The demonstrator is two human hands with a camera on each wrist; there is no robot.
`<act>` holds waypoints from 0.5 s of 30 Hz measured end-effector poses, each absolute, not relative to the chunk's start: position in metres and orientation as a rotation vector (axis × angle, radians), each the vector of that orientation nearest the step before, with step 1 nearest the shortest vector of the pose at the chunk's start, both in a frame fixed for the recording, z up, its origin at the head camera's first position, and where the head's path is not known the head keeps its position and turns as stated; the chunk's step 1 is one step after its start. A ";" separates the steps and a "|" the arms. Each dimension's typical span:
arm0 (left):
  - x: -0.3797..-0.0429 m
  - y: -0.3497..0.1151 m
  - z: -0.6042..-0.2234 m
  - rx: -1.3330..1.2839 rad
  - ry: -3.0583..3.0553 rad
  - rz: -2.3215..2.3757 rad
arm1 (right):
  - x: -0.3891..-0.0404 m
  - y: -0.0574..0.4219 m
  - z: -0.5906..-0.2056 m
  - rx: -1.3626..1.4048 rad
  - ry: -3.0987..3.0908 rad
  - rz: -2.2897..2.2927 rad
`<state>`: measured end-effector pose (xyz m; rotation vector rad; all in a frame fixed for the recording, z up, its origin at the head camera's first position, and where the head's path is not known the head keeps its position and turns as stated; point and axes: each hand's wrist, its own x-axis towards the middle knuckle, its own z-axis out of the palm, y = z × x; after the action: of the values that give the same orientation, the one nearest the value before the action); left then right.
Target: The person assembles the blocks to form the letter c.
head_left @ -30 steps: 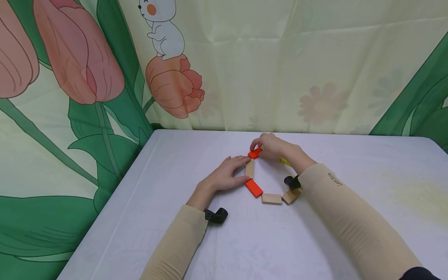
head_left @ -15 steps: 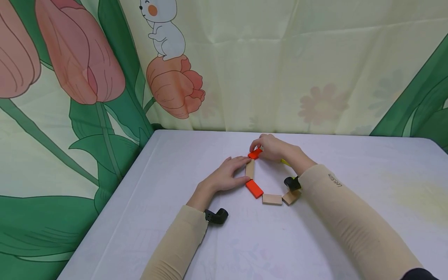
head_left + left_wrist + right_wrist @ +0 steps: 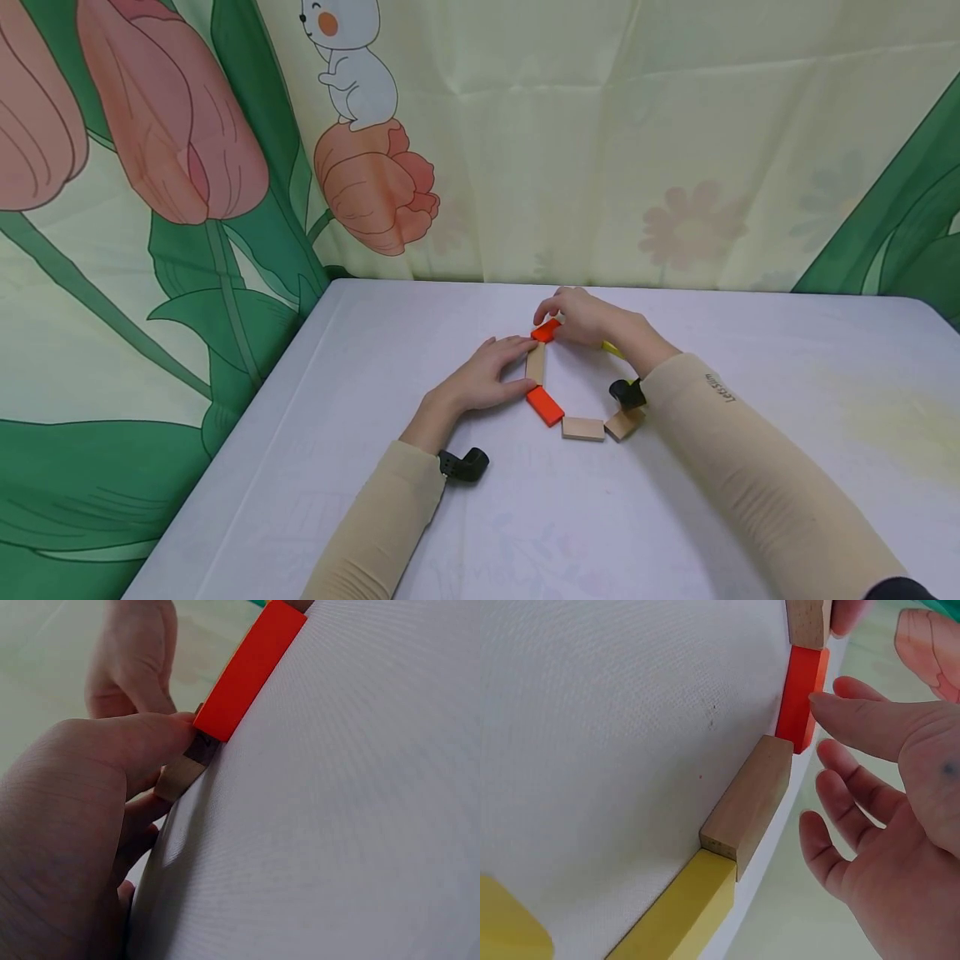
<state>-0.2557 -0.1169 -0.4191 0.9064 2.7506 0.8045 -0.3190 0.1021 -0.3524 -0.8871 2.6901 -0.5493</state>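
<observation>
Near the back of the table, my right hand [image 3: 588, 317] pinches a red block [image 3: 546, 330], its thumb on the inner side in the right wrist view [image 3: 799, 701]. My left hand [image 3: 483, 377] holds the plain wooden block [image 3: 535, 364] just in front of that, thumb at its near end and index finger at its far end. A second red block [image 3: 545, 406] follows at an angle, close by the left thumb. All lie end to end in a curve; the left hand's other fingers are partly hidden.
Two plain blocks, one at the front [image 3: 582, 428] and one slanted [image 3: 625, 422], continue the ring. Beyond the right hand, a wooden block [image 3: 750, 791] meets a yellow block [image 3: 682, 911]; another yellow block [image 3: 510, 922] lies nearby. A white cloth covers the table [image 3: 480, 533].
</observation>
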 end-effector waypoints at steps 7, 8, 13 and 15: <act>-0.255 -0.117 -0.418 0.907 2.751 0.799 | -0.318 0.106 -0.347 -0.833 2.672 -0.636; -0.255 -0.117 -0.418 0.908 2.750 0.799 | -0.317 0.107 -0.346 -0.834 2.675 -0.636; -0.255 -0.117 -0.418 0.892 2.754 0.784 | -0.318 0.115 -0.343 -0.844 2.691 -0.632; -0.255 -0.117 -0.417 0.884 2.756 0.780 | -0.318 0.118 -0.343 -0.848 2.696 -0.639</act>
<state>-0.2551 -0.1166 -0.4175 0.8840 2.7562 0.7801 -0.3183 0.1180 -0.3426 -0.8477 2.6957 -0.6392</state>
